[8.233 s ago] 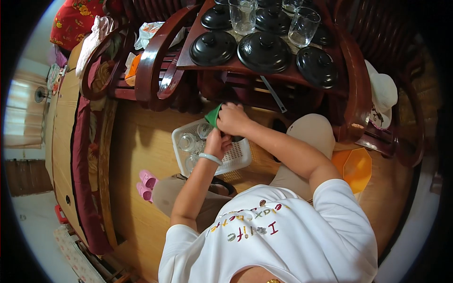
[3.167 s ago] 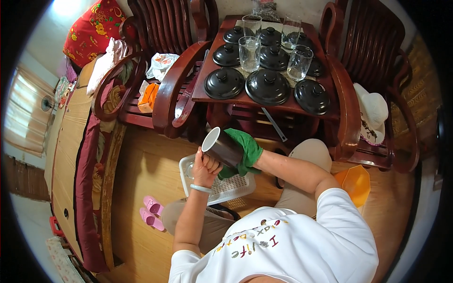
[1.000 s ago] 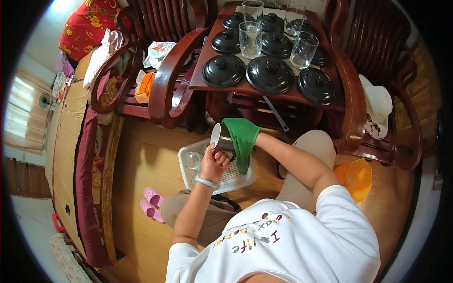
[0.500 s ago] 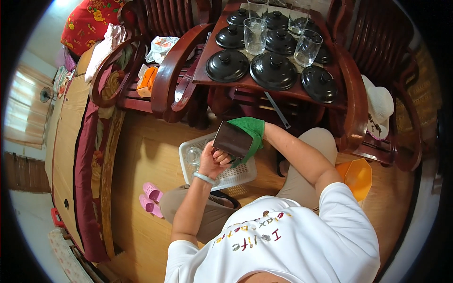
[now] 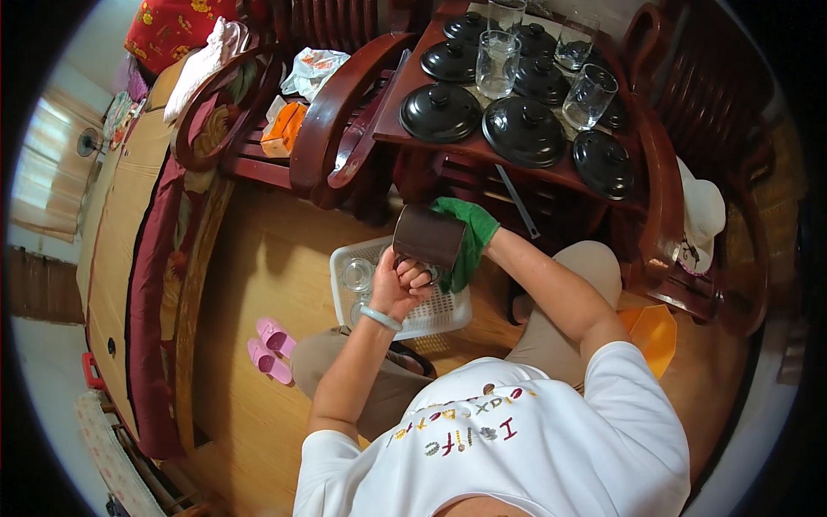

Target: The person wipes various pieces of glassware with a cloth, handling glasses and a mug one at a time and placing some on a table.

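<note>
Left hand (image 5: pixel 403 283) is clenched around the handle side of a dark brown mug (image 5: pixel 428 236), which lies tipped on its side just above the white plastic basket (image 5: pixel 448 312) on the wooden floor. Right hand (image 5: pixel 469 231) sits at about 3 o'clock from the mug, wrapped in a green cloth (image 5: pixel 468 250) and pressing that cloth against the mug's end; its fingers are hidden under the cloth, so only the grip on the cloth is plain. A clear glass (image 5: pixel 357 275) stands in the basket at 9 o'clock from the left hand. At 12 o'clock from the mug a dark wooden table (image 5: pixel 568 175) carries several black lids (image 5: pixel 523 131) and 4 clear tumblers (image 5: pixel 589 96). Pink slippers (image 5: pixel 270 348) lie at 8 o'clock, near the person's knee, and an orange tub (image 5: pixel 655 334) sits at 4 o'clock.
</note>
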